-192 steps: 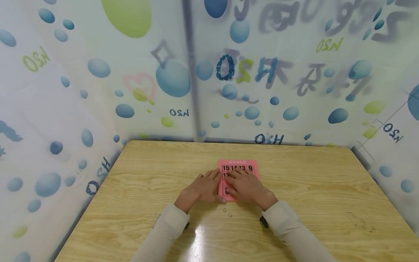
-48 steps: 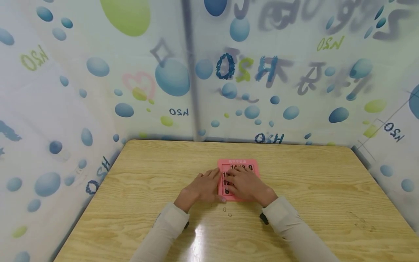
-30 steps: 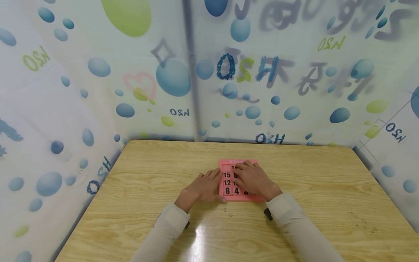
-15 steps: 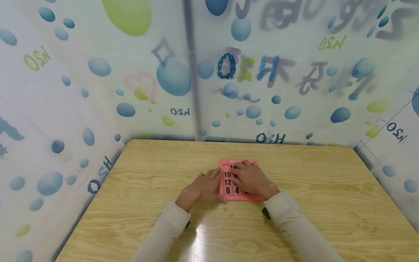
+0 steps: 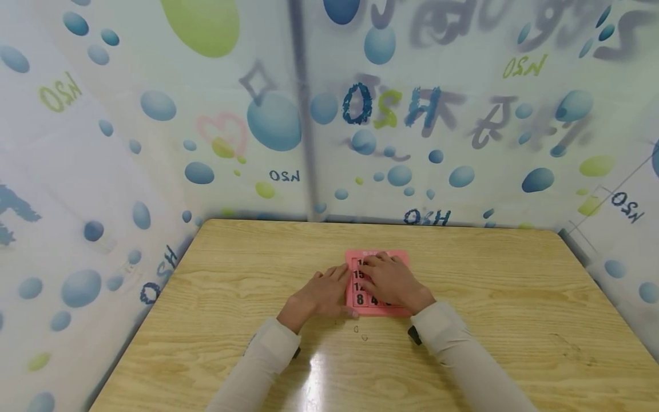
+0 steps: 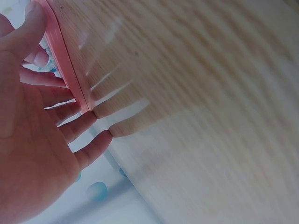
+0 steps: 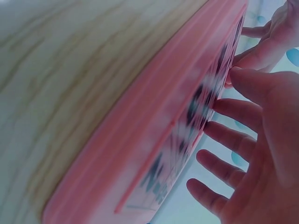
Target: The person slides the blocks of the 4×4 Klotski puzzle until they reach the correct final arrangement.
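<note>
Bubble-patterned sheeting (image 5: 231, 189) with mirrored H2O lettering walls in our wood-grain table (image 5: 247, 252), whose near part catches a bright streak of light. Well back from us, around the middle of the tabletop's width, the pink puzzle board (image 5: 381, 311) lies flat, its far border carrying pale print too small for us to read.

Our left hand (image 5: 323, 294) is beside the board's left side, fingers stretched along that edge and thumb at the near corner; it clasps nothing, and we take it to be bracing the frame. Our right hand (image 5: 393, 280) lies over the number tiles (image 5: 360, 299) with loosely bent fingers, thumb and first fingertips at the tile faces, pinching nothing that we can make out. An 8 shows whole in the near left corner; the 15, the 12 and the 4 are partly covered.

We judge the step in hand to be sliding tiles about within the frame. Our next move calls for a light fingertip push in line with the vacant slot, which the right hand seems to hide, while the left steadies the frame.
</note>
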The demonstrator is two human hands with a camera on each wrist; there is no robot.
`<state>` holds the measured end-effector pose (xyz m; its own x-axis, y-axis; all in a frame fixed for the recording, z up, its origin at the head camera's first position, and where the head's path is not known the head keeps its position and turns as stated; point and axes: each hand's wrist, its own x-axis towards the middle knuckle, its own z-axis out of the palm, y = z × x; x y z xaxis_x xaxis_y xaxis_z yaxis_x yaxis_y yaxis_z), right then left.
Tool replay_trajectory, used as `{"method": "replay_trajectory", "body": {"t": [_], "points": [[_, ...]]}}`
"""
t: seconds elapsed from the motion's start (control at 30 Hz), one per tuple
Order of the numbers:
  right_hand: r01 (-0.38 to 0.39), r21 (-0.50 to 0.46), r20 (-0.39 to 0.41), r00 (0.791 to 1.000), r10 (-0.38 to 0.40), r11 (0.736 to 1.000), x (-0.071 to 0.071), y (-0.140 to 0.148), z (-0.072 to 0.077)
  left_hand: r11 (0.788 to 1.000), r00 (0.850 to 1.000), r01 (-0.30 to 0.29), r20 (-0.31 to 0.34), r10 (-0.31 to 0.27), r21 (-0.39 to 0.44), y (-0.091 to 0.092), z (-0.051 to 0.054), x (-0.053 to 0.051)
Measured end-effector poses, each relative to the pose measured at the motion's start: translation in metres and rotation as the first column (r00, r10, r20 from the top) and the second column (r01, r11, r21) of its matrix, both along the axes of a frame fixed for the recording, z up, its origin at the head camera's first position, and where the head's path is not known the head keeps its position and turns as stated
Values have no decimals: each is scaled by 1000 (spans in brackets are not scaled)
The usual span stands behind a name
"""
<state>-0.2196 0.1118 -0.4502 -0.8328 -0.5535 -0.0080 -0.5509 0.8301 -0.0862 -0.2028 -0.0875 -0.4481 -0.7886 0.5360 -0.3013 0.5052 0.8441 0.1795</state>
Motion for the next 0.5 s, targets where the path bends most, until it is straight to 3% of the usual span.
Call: {"method": "replay_trajectory", "body": {"t": [0.5], "points": [[-1,5,5,1000,1,1000,-1,-8,-3,1000,1000,-8,18,7,18,0,1,0]]}}
